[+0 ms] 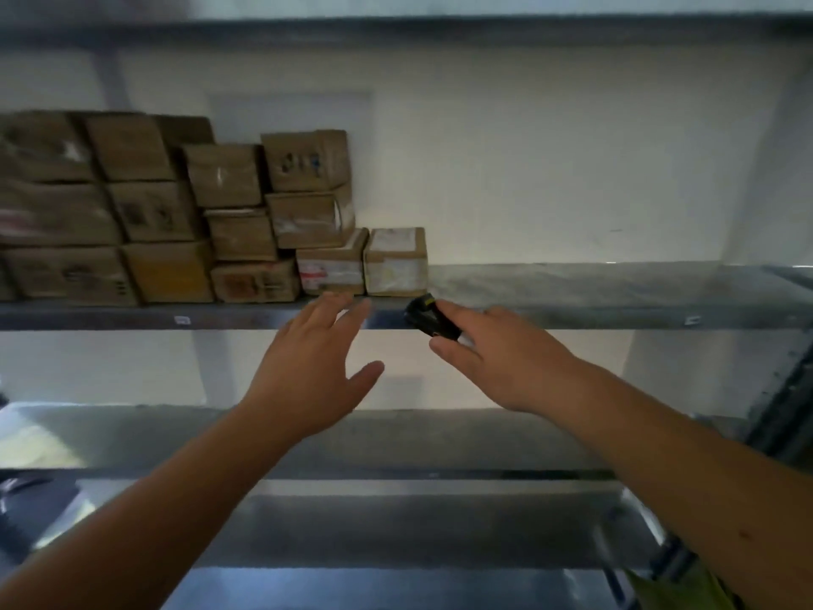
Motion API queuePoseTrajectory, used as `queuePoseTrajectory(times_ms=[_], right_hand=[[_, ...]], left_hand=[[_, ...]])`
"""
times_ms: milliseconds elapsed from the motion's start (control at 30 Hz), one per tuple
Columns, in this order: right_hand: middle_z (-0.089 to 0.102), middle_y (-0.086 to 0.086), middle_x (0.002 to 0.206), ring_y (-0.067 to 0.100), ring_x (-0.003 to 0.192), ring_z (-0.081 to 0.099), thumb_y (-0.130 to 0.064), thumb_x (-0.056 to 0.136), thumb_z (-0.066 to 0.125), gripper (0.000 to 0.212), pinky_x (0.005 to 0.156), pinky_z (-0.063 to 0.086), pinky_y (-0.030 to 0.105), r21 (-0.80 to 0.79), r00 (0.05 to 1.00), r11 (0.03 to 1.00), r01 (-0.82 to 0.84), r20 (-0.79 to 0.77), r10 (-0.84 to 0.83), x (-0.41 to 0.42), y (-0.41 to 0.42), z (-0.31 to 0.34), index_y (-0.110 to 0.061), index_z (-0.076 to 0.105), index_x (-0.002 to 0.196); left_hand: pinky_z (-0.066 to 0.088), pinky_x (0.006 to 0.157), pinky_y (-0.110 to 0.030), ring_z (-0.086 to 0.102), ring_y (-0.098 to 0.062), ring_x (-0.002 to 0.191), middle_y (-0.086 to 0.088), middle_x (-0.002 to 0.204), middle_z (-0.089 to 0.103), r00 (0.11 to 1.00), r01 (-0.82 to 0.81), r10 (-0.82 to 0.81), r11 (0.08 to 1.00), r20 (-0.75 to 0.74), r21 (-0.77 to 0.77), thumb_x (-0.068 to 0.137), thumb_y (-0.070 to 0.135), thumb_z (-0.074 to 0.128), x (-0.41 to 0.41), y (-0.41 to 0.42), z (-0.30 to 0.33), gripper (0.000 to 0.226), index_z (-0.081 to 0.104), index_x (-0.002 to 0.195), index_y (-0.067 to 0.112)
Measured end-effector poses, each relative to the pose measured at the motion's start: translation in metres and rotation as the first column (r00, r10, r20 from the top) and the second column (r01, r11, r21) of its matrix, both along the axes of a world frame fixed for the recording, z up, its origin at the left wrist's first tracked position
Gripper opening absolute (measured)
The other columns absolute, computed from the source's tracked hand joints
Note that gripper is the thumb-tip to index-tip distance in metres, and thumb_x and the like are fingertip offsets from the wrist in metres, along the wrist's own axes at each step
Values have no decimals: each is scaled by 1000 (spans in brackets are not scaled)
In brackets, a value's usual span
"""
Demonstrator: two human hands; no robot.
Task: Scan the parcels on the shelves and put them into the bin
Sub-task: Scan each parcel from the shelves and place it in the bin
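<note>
Metal shelf (572, 284) carries stacked parcels at left; the end parcel (396, 261) sits just beyond and between my hands. Left hand (312, 372), fingers spread and empty, is nearer; right hand (497, 358) grips the scanner (429, 317).

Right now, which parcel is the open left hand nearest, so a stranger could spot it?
On the middle shelf, follow the stacked cardboard parcels rightward. The last box stands alone on the shelf at the row's end, nothing stacked on it, just above the left hand.
</note>
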State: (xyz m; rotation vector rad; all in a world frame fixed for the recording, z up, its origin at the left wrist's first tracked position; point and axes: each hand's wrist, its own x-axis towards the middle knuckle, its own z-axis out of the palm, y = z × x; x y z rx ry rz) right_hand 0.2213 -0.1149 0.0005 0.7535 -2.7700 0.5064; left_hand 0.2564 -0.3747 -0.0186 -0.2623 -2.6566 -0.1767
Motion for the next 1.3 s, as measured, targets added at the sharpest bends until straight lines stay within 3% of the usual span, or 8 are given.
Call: queuePoseTrajectory(times_ms=[67,367,500,767,933,1100,1233,1300], right_hand=[[48,-7,89,10,74,51,-72,100,30,58,58,38,29,22,999,998,51,-9,-50,-5,-13,7,-51,29,154],[66,-6,104,11,80,61,-68,102,38,54,70,55,35,20,984,985,170,41,-171,-31,-22,22,-43,42,149],[61,-3,95,14,76,59,-67,101,36,51,66,52,35,14,976,977,212,39,-212,-63,-18,25,-43,44,145],[66,-3,95,14,75,61,-61,103,40,43,59,42,31,-38,987,988,149,60,-147,-149,2,33,-36,54,134],[68,-2,110,16,87,63,-62,103,40,44,76,53,34,-47,993,995,89,86,-85,-193,19,33,-35,56,132],[69,-3,125,16,100,63,-61,103,43,43,92,53,38,-83,990,996,41,139,-29,-216,29,26,-36,57,136],[66,-6,136,13,108,62,-62,103,44,47,91,49,32,-89,987,996,15,163,0,-225,42,18,-39,54,143],[65,-5,137,11,106,61,-63,103,44,49,88,47,31,-98,984,995,19,177,-2,-228,51,16,-38,52,145]], left_hand=[[33,121,-47,29,-25,154,0,167,35,1000,18,-18,1000,-10,-1,93,67,57,-11,-12,7,85,30,163,27],[31,124,-47,27,-25,154,1,170,28,997,67,-68,996,21,64,94,66,60,-75,-16,36,88,21,165,33],[40,118,-49,36,-28,149,0,167,34,999,1,-4,997,40,73,94,65,58,-106,-3,46,88,18,166,31],[38,119,-50,35,-29,150,-3,164,40,980,-79,85,996,180,-41,92,69,53,-161,39,55,81,32,160,30],[50,106,-43,57,-23,126,-4,144,58,963,-129,105,988,248,85,96,59,57,-189,58,61,60,52,145,24],[53,96,-37,62,-21,108,-3,124,67,963,-211,160,949,217,235,91,73,56,-203,68,68,66,64,131,20],[52,93,-34,61,-24,110,-8,128,64,946,-279,215,921,242,271,97,59,59,-215,66,77,58,60,135,14],[50,77,-27,61,-18,100,-5,118,65,939,-300,220,900,265,315,98,50,64,-221,67,81,49,62,128,11]])
